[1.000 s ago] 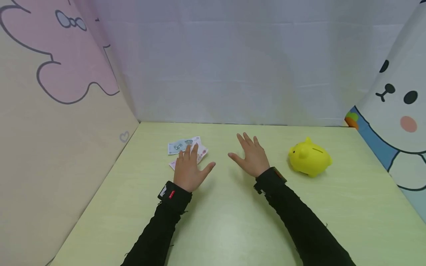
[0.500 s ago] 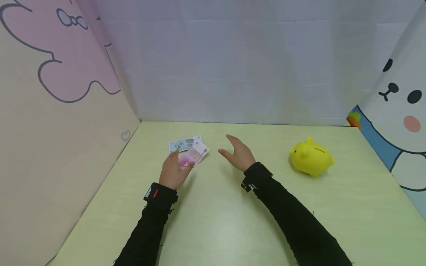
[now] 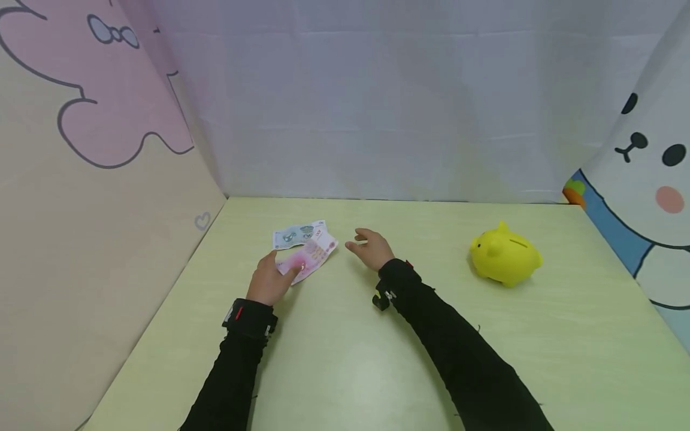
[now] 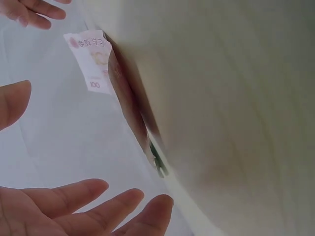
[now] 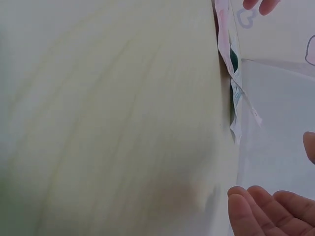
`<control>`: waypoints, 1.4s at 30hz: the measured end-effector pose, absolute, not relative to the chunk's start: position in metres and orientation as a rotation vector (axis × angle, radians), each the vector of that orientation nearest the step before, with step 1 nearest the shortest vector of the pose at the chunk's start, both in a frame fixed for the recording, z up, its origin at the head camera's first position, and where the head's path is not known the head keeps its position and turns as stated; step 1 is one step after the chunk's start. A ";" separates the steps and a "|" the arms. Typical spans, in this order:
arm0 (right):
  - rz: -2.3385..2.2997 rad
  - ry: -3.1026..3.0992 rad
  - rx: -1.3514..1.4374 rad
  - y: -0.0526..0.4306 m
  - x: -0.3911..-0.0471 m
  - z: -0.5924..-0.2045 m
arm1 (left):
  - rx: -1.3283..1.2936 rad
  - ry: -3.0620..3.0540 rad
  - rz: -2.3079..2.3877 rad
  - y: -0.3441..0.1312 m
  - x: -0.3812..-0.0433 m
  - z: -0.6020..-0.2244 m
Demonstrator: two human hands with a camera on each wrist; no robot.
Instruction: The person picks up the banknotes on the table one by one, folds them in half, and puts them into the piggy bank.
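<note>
A pink banknote (image 3: 315, 254), slightly curled and printed 100 in the left wrist view, overlaps a blue-green banknote (image 3: 291, 236) on the table. My left hand (image 3: 268, 280) is at the pink note's near left end, thumb and fingers spread. In the left wrist view, its fingers (image 4: 140, 216) show a gap to the pink note (image 4: 88, 56). To the right of the notes, my right hand (image 3: 373, 250) holds nothing, its fingers loosely bent. The right wrist view shows those fingers (image 5: 266, 211) short of both notes, the pink one and the blue-green one (image 5: 236, 103).
A yellow piggy bank (image 3: 504, 256) with a slot in its back stands at the right of the pale yellow table (image 3: 409, 359). A white curtain (image 3: 377, 108) hangs behind the table's far edge. Printed cartoon panels flank both sides.
My left hand has drawn back left and toward me, uncovering the pink note. The right hand has moved left, toward the notes, its fingers going from spread to loosely bent. Notes and piggy bank stay put.
</note>
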State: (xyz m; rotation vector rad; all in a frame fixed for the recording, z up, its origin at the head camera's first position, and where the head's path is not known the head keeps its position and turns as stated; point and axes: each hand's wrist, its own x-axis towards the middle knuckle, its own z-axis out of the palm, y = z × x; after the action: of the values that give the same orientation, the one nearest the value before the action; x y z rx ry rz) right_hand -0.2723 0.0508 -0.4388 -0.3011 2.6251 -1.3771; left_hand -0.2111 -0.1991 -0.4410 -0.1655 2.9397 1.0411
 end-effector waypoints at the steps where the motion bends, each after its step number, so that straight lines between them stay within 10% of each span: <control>1: -1.375 2.623 -0.295 0.049 -0.274 -0.440 | -0.161 2.932 1.060 -0.201 -0.212 -0.442; 42: -1.303 2.746 -0.156 0.006 -0.292 -0.458 | -0.214 2.797 1.015 -0.204 -0.220 -0.433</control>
State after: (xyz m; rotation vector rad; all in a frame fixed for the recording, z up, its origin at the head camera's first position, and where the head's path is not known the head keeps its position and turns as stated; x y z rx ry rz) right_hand -0.2922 0.0059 -0.4579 -0.1565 2.7459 -1.3035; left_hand -0.2201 -0.2044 -0.4334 -0.2140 2.7975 1.0149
